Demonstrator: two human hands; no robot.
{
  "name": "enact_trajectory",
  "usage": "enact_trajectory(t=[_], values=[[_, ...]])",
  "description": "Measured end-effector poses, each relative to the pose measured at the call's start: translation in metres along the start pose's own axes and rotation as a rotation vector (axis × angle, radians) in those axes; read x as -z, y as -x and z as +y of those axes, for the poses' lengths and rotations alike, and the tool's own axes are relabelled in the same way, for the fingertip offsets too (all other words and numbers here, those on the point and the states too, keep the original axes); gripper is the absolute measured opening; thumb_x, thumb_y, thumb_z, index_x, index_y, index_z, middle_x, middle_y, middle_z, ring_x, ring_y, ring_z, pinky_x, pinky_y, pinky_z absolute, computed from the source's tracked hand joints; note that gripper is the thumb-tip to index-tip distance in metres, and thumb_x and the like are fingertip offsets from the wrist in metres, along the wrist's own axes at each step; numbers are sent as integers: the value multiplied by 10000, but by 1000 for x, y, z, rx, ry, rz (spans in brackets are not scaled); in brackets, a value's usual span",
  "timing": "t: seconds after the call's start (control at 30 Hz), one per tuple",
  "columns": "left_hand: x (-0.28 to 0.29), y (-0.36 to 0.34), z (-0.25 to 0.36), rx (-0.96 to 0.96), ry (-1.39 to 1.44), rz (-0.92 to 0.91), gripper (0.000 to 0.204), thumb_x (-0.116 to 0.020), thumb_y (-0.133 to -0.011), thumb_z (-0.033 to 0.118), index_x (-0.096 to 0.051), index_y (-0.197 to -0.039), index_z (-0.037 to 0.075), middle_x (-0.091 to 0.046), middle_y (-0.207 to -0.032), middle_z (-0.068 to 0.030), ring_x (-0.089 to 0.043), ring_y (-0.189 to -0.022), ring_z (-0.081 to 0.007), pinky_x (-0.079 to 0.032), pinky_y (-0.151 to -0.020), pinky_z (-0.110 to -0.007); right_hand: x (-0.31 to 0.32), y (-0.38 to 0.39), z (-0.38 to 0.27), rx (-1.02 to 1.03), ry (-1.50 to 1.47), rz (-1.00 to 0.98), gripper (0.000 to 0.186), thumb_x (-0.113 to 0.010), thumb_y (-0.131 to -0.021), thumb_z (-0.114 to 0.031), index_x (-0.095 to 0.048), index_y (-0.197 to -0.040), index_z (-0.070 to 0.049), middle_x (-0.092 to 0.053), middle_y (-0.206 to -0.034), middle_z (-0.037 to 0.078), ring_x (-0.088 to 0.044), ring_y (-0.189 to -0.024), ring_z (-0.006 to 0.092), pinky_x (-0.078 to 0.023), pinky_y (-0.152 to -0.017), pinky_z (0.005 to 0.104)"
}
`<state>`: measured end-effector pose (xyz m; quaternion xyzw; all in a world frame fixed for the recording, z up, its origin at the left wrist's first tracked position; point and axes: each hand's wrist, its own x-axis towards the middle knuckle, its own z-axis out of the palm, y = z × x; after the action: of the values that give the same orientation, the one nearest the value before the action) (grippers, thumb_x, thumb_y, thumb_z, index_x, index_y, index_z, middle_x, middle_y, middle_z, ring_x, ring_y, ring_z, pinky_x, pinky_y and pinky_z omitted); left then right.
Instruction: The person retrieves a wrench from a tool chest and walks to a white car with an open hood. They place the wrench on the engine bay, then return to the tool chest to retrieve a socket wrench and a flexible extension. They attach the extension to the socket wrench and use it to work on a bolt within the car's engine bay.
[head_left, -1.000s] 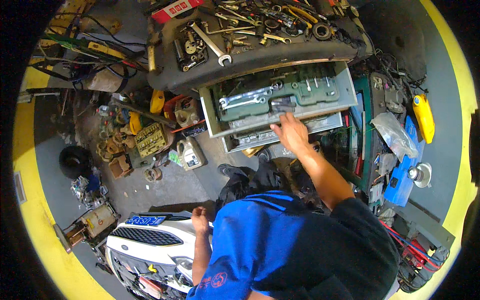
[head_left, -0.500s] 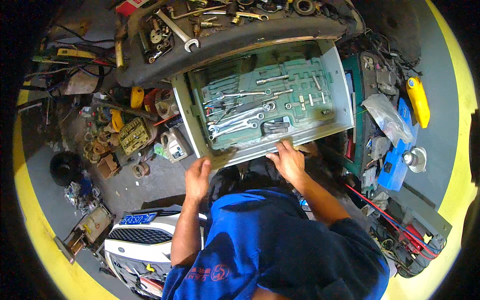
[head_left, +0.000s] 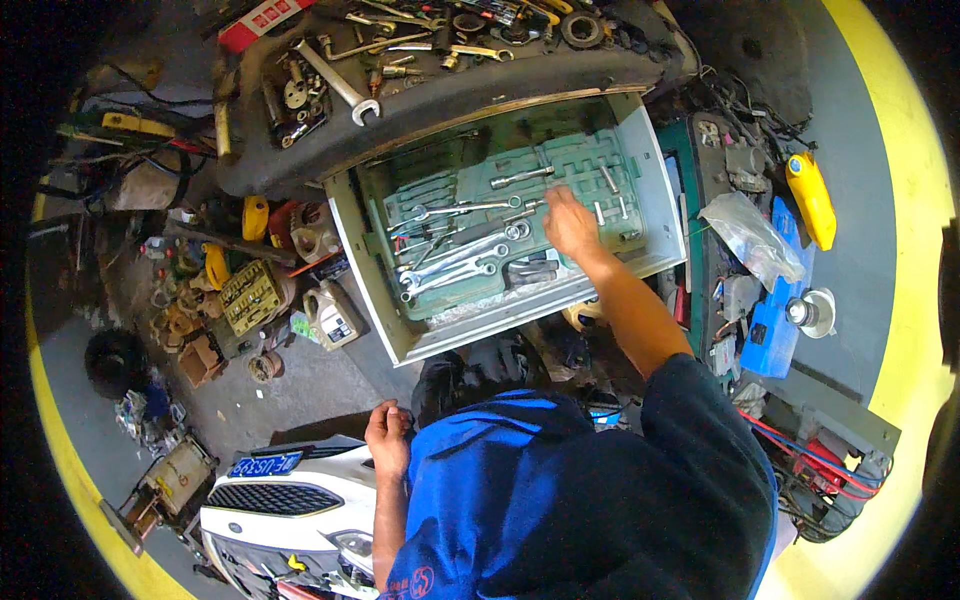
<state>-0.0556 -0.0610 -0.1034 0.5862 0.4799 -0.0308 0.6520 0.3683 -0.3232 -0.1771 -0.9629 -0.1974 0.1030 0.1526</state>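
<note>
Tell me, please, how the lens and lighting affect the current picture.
Head view: fisheye distortion bows the yellow wall stripe, with black corners; head view: the far end of the drawer is shadowed near the bench; head view: highlights gleam on the wrenches.

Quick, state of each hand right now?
Left hand: loosely curled, nothing visible in it; open or closed cannot be told.
Right hand: over the open drawer; grip cannot be told.
</note>
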Motion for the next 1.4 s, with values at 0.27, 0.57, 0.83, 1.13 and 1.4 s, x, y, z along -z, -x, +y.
enact_trajectory(t=[0.27, 0.57, 0.83, 1.13, 1.4], values=[[-31, -13, 25, 18, -210, -108, 300, -543, -1034, 268, -638, -1107, -7, -632, -812, -32, -536, -680, -101, -453, -627, -264, -24, -25, 18, 3, 146, -93, 252, -486, -885, -76, -571, -1116, -25, -639, -1101, 239, -687, -885, 412, -571, -739, 492], [-77, -67, 27, 246, -190, -281, 431, -524, -1018, 393, -667, -1047, -12, -709, -933, -112, -644, -788, -186, -510, -717, -339, 13, 23, 23, 37, -147, -186, 211, -643, -852, -241, -627, -892, -34, -656, -845, 235, -627, -827, 433, -510, -733, 494], [-81, -73, 51, 439, 56, -264, 522, -508, -999, 429, -565, -1262, -19, -706, -1057, -181, -656, -866, -253, -508, -777, -368, 41, 138, -44, -367, -1161, -405, 216, -664, -959, -203, -673, -1093, -34, -635, -837, -19, -515, -664, 67, -447, -609, 245], [-105, -129, 94, 244, 257, -247, 522, -537, -983, 451, -546, -1234, -7, -656, -1132, -169, -624, -946, -258, -478, -868, -382, 35, 131, -122, -251, -1087, -565, 290, -649, -961, -241, -664, -1139, -12, -660, -851, 7, -563, -711, 100, -471, -644, 279], [-121, -116, 141, 54, 672, -537, 628, -490, -984, 577, -534, -1297, 35, -627, -1174, -118, -608, -968, -236, -472, -894, -385, 43, 82, -187, 39, -1002, -422, 243, -672, -908, -209, -647, -1013, 9, -712, -974, 137, -682, -872, 242, -533, -780, 377]])
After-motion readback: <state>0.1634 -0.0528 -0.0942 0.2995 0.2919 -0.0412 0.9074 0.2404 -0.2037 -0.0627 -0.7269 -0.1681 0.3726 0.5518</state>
